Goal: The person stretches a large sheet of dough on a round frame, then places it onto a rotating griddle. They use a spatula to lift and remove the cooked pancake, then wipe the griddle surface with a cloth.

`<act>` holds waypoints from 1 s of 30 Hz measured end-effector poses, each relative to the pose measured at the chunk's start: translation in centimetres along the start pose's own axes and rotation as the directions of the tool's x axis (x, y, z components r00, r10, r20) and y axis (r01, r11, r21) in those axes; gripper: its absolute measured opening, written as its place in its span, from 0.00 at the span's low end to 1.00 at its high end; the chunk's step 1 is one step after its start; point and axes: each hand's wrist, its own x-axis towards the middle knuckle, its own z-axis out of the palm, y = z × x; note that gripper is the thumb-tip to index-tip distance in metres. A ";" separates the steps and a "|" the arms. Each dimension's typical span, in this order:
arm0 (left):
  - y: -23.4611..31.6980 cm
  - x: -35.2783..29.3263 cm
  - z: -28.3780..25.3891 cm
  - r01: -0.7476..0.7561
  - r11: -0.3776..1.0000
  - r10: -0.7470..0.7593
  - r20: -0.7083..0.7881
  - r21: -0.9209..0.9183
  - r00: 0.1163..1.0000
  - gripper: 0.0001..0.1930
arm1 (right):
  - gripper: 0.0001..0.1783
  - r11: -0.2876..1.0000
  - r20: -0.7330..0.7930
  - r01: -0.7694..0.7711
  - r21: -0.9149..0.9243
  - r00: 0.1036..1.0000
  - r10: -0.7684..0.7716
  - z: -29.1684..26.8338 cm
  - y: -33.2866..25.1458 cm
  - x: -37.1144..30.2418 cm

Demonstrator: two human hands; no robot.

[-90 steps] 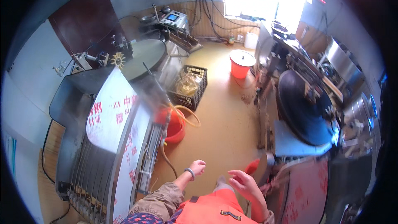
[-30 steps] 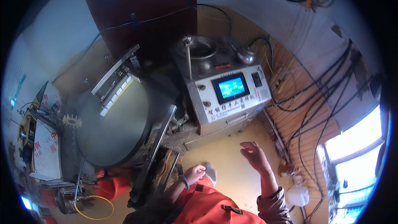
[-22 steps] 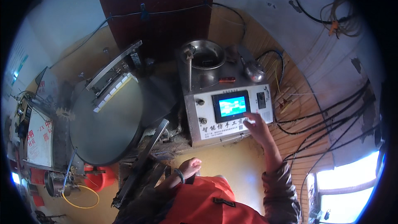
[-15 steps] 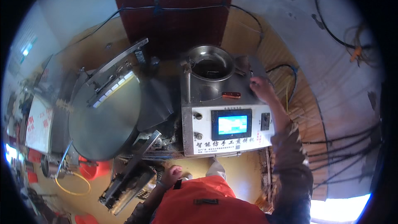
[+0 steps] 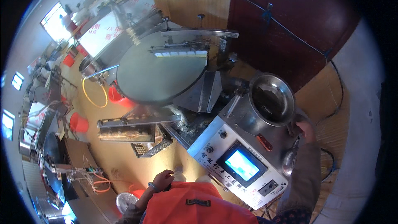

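My right hand [image 5: 307, 131] is at the right side of the steel bowl [image 5: 284, 93], on top of the machine. Its fingers bend around a dark brown, cloth-like piece [image 5: 294, 128] pressed close to the bowl's wall. Something dark lies in the bowl. Below my right forearm rests a shiny rounded metal utensil [image 5: 289, 164], partly covered by the sleeve. A knife with a red-brown handle [image 5: 264, 142] lies in front of the bowl. My left hand [image 5: 163, 179] hangs by the red apron [image 5: 195, 205], fingers curled, with nothing visible in them.
The machine's white front panel [image 5: 244, 174] carries a lit screen and knobs. Left of it is a large round griddle [image 5: 159, 72] with a metal arm over it. A black crate [image 5: 153, 146] and red buckets [image 5: 78, 122] stand on the floor. Cables run along the wall.
My view has turned left, so the machine appears tilted and farther right. My right hand has moved to the brown piece beside the bowl. My left hand stays low by the apron.
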 end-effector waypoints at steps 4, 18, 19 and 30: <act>0.4 -0.5 0.8 -0.017 1.000 0.017 -0.046 0.008 0.999 0.16 | 0.23 0.911 -0.107 0.041 0.411 0.994 0.003 -3.6 -4.5 -5.7; 8.6 2.6 -7.6 -0.468 0.865 0.484 0.052 -0.181 0.874 0.18 | 0.03 0.605 -0.418 0.765 0.222 0.635 -0.649 7.3 -17.6 -40.1; 9.6 2.8 -8.1 -0.461 0.813 0.522 0.092 -0.356 0.848 0.22 | 0.04 0.675 -0.291 0.629 0.386 0.777 -0.559 11.1 -18.6 -41.8; 4.3 2.9 -13.3 0.224 0.179 0.565 0.286 -0.958 0.774 0.35 | 0.14 0.647 0.215 0.637 0.419 0.623 -0.752 37.2 -28.0 -47.3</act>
